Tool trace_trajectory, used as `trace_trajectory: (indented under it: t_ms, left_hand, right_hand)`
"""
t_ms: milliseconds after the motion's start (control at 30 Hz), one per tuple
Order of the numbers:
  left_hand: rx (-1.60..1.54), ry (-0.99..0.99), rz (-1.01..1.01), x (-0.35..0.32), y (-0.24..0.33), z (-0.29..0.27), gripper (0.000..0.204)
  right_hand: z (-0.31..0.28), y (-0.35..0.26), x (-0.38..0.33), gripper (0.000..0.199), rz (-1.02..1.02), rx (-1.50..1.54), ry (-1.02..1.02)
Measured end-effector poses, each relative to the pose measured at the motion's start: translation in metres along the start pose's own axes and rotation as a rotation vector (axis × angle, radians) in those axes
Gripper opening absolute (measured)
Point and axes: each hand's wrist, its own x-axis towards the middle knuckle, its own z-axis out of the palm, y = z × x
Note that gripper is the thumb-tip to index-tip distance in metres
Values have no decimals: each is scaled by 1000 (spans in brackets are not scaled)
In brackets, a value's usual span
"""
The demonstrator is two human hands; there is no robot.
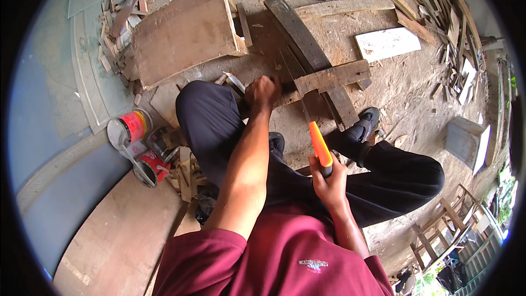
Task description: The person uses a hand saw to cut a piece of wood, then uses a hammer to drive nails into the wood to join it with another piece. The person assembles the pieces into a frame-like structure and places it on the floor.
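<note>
Orange-handled saw, held in our right hand, near side of wooden block; blade indistinct at far end; our left hand, curled, farther left; whether it grips anything we cannot tell.

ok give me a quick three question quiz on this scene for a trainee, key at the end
1. Which hand holds the tool?
2. True or false: the two red cans are on the left side of the picture.
3. The handle of the tool is mostly: a) blue b) orange c) green

Key:
1. The right hand
2. True
3. b
</note>
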Motion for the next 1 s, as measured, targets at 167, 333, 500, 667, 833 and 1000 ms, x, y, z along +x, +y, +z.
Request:
trace_trajectory:
  t_ms: [167, 333, 500, 667, 833, 1000]
  left_hand:
    - [10, 12, -33, 0, 0, 1, 53]
    - [-12, -22, -12, 1, 1, -3, 57]
    - [6, -124, -21, 18, -1, -4, 66]
    - [-21, -322, 7, 43, -5, 1, 75]
    - [31, -187, 34, 15, -1, -4, 74]
    - [-22, -111, 110, -11, -11, -19, 94]
  right_hand:
    - [5, 59, -9, 24, -57, 45, -26]
    - [6, 55, -10, 22, -106, 13, 16]
    - [13, 72, -14, 21, -310, 43, 78]
    - [3, 105, -10, 20, -583, 28, -30]
    - [-10, 63, -23, 14, -689, 98, 344]
    - [-26, 64, -23, 19, -370, 330, 506]
